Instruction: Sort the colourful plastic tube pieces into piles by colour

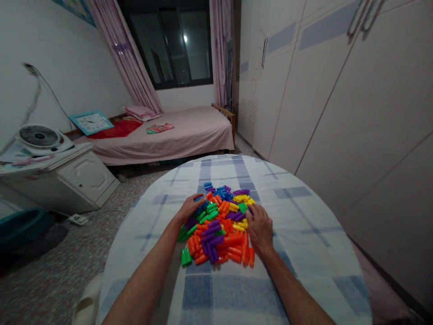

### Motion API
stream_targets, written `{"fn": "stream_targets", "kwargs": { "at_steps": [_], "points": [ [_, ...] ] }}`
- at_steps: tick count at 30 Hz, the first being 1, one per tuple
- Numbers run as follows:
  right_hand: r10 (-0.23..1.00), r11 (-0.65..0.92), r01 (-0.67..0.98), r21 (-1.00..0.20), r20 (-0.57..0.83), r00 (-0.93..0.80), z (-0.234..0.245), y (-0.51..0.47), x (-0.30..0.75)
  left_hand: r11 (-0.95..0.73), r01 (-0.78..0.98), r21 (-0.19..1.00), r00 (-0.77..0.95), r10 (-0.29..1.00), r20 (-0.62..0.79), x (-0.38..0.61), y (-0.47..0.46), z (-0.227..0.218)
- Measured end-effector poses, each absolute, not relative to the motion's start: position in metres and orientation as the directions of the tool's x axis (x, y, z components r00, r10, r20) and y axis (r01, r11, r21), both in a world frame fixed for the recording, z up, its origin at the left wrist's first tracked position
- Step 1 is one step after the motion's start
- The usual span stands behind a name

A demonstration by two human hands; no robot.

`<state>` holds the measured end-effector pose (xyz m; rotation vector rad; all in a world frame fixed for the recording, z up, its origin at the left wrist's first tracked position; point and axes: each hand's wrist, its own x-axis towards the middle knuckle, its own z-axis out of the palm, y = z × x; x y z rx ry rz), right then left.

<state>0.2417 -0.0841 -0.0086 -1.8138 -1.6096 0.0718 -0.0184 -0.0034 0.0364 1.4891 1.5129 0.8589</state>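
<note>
A heap of plastic building pieces shaped like joined tubes lies on the round table; orange pieces, purple pieces, green pieces, yellow pieces and blue pieces are mixed together. At the heap's left side, my left hand is open, its fingers stretched over some blue pieces. My right hand lies along the right side, fingers loosely bent and apart, touching the edge near green and purple pieces. Neither hand visibly grips a piece. Its palm side and some fingertips are hidden.
A checked cloth covers the round table. Beyond it stands a bed, with a wardrobe close on the right. To the left are a white cabinet with a fan and a teal basin.
</note>
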Motion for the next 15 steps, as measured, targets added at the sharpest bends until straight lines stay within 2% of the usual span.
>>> {"fn": "stream_targets", "kwargs": {
  "at_steps": [3,5,10,15],
  "points": [
    [0.895,0.012,0.846,-0.533,0.383,0.229,-0.009,-0.084,0.242,0.060,0.392,0.918,0.112,0.987,-0.112,-0.006,-0.010,0.046],
    [0.899,0.006,0.842,-0.540,0.372,0.232,-0.009,-0.084,0.243,0.008,0.403,0.915,0.151,0.986,-0.075,0.005,-0.015,0.055],
    [0.901,0.020,0.806,-0.592,0.361,0.242,-0.006,-0.084,0.243,-0.266,0.484,0.834,0.328,0.938,0.108,0.041,-0.040,0.074],
    [0.891,0.076,0.710,-0.700,0.367,0.266,-0.003,-0.086,0.245,-0.425,0.425,0.799,0.462,0.861,0.213,0.058,-0.058,0.084]
  ]
}}
